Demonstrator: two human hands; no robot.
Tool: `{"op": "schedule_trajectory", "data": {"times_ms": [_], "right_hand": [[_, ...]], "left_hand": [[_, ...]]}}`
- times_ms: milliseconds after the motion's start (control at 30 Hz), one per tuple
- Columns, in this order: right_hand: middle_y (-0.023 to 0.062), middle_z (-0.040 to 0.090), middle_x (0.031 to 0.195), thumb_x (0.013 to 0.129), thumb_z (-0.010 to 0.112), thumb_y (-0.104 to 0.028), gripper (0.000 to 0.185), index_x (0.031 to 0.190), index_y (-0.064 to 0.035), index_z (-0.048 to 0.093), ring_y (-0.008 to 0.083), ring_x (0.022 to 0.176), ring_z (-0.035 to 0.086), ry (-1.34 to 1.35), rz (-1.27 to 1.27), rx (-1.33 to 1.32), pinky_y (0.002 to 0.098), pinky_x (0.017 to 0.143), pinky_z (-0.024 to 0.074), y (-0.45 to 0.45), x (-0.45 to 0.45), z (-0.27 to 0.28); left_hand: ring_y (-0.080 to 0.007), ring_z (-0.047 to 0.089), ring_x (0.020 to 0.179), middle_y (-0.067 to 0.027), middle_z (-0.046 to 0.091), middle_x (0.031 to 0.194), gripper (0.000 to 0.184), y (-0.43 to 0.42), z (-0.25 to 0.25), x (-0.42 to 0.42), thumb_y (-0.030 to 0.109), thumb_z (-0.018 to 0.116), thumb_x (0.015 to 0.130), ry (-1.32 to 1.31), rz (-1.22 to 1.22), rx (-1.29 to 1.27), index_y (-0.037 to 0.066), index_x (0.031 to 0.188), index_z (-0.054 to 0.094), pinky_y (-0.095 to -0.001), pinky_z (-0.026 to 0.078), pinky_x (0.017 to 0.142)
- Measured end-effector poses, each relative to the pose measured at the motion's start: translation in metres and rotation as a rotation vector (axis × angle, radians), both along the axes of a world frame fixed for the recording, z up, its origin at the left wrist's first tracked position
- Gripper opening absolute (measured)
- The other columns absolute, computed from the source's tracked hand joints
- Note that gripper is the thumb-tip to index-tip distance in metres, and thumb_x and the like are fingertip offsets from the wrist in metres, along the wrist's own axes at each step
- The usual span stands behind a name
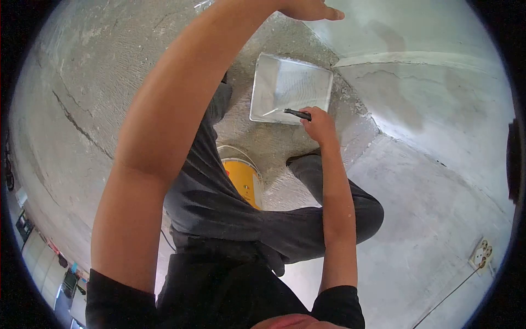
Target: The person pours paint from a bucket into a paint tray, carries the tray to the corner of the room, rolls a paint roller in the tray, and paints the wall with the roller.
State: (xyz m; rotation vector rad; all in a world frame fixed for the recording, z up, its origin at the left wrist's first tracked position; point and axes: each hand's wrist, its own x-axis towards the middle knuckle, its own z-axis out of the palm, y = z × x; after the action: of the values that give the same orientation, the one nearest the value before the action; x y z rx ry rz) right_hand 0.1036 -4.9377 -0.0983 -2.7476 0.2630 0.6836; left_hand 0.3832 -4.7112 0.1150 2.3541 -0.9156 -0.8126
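My right hand (319,127) is closed around the black handle of a paint roller (297,114). A thin pale rod runs left from the handle over the near end of a white paint tray (264,88); the roller head itself is hard to make out. Ribs show on the tray's sloped bed, which has white paint on it. My left hand (311,9) is stretched far forward at the top edge, beside the pale wall. Its visible digits are extended and nothing shows in them, though part of the hand is cut off. Whether it touches the wall, I cannot tell.
A yellow bucket (244,178) with a wire handle stands between my bent legs (219,203). Pale walls (438,181) meet in a corner to the right. A power socket (482,255) with a cable is low on the right. The rough concrete floor (93,71) has cracks.
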Motion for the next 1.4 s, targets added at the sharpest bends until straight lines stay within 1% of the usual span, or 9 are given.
{"op": "schedule_trajectory", "data": {"times_ms": [167, 233, 267, 333, 500, 733, 800, 1100, 1400], "right_hand": [[0.0119, 0.069, 0.103, 0.088, 0.076, -0.025, 0.028, 0.115, -0.0175, 0.072, 0.0353, 0.102, 0.068, -0.081, 0.020, -0.026, 0.0483, 0.091, 0.0546, 0.007, -0.005, 0.001], [0.0113, 0.070, 0.100, 0.090, 0.070, -0.021, 0.019, 0.107, -0.0139, 0.070, 0.0346, 0.100, 0.069, -0.099, 0.101, -0.121, 0.0489, 0.089, 0.0545, 0.011, -0.009, -0.003], [0.0113, 0.070, 0.100, 0.090, 0.070, -0.021, 0.019, 0.107, -0.0139, 0.070, 0.0346, 0.100, 0.069, -0.114, 0.071, -0.139, 0.0489, 0.089, 0.0545, 0.011, -0.011, -0.006], [0.0124, 0.072, 0.100, 0.088, 0.070, -0.016, 0.014, 0.101, -0.0110, 0.070, 0.0357, 0.095, 0.070, -0.082, 0.186, -0.247, 0.0499, 0.082, 0.0553, 0.009, -0.015, -0.016], [0.0141, 0.071, 0.091, 0.089, 0.062, -0.012, 0.012, 0.098, -0.0106, 0.068, 0.0357, 0.088, 0.072, -0.133, 0.145, -0.231, 0.0510, 0.075, 0.0563, 0.020, -0.039, -0.042], [0.0128, 0.072, 0.091, 0.089, 0.064, -0.018, 0.011, 0.097, -0.0116, 0.068, 0.0345, 0.088, 0.072, -0.136, 0.102, -0.191, 0.0497, 0.076, 0.0564, 0.012, -0.043, -0.030], [0.0126, 0.072, 0.092, 0.089, 0.064, -0.018, 0.013, 0.099, -0.0125, 0.069, 0.0343, 0.089, 0.073, -0.152, 0.081, -0.145, 0.0500, 0.076, 0.0566, 0.009, -0.045, -0.022], [0.0128, 0.072, 0.096, 0.095, 0.065, -0.030, 0.021, 0.105, -0.0121, 0.070, 0.0351, 0.096, 0.070, -0.121, -0.079, -0.112, 0.0505, 0.083, 0.0556, -0.013, -0.044, 0.013], [0.0139, 0.074, 0.096, 0.090, 0.067, -0.026, 0.019, 0.101, -0.0111, 0.071, 0.0349, 0.094, 0.073, -0.179, -0.117, -0.091, 0.0501, 0.081, 0.0567, -0.014, -0.043, 0.019]], "left_hand": [[-0.0397, 0.035, 0.152, -0.0249, 0.035, 0.164, 0.088, 0.000, -0.003, 0.002, 0.066, 0.039, 0.103, -0.016, 0.006, 0.015, -0.002, 0.159, 0.035, -0.0488, 0.025, 0.125], [-0.0395, 0.043, 0.147, -0.0249, 0.042, 0.160, 0.081, 0.003, 0.002, -0.002, 0.061, 0.044, 0.104, 0.003, 0.023, -0.039, 0.000, 0.157, 0.040, -0.0490, 0.033, 0.121], [-0.0395, 0.043, 0.147, -0.0249, 0.042, 0.160, 0.081, -0.002, -0.008, 0.001, 0.061, 0.044, 0.104, -0.014, -0.008, -0.056, 0.000, 0.157, 0.040, -0.0490, 0.033, 0.121], [-0.0387, 0.052, 0.139, -0.0234, 0.055, 0.150, 0.090, -0.014, -0.041, 0.012, 0.076, 0.045, 0.098, -0.153, 0.021, -0.130, 0.003, 0.150, 0.052, -0.0468, 0.039, 0.118], [-0.0366, 0.052, 0.139, -0.0229, 0.056, 0.149, 0.086, -0.018, -0.032, 0.017, 0.072, 0.048, 0.099, -0.033, -0.004, -0.128, 0.004, 0.151, 0.050, -0.0452, 0.040, 0.116], [-0.0376, 0.052, 0.138, -0.0236, 0.054, 0.150, 0.085, -0.020, -0.024, 0.007, 0.069, 0.047, 0.101, -0.009, 0.034, -0.115, 0.003, 0.154, 0.046, -0.0476, 0.040, 0.116], [-0.0395, 0.050, 0.141, -0.0250, 0.052, 0.152, 0.091, -0.020, -0.021, 0.007, 0.072, 0.050, 0.098, 0.096, 0.060, -0.103, 0.004, 0.158, 0.039, -0.0476, 0.040, 0.116], [-0.0370, 0.052, 0.140, -0.0234, 0.055, 0.150, 0.088, -0.031, -0.012, -0.002, 0.070, 0.050, 0.099, 0.062, 0.025, -0.051, 0.003, 0.156, 0.041, -0.0457, 0.041, 0.115], [-0.0370, 0.050, 0.142, -0.0281, 0.055, 0.148, 0.082, -0.040, -0.027, 0.002, 0.062, 0.055, 0.101, 0.122, -0.006, -0.148, 0.002, 0.156, 0.041, -0.0435, 0.038, 0.117]]}}
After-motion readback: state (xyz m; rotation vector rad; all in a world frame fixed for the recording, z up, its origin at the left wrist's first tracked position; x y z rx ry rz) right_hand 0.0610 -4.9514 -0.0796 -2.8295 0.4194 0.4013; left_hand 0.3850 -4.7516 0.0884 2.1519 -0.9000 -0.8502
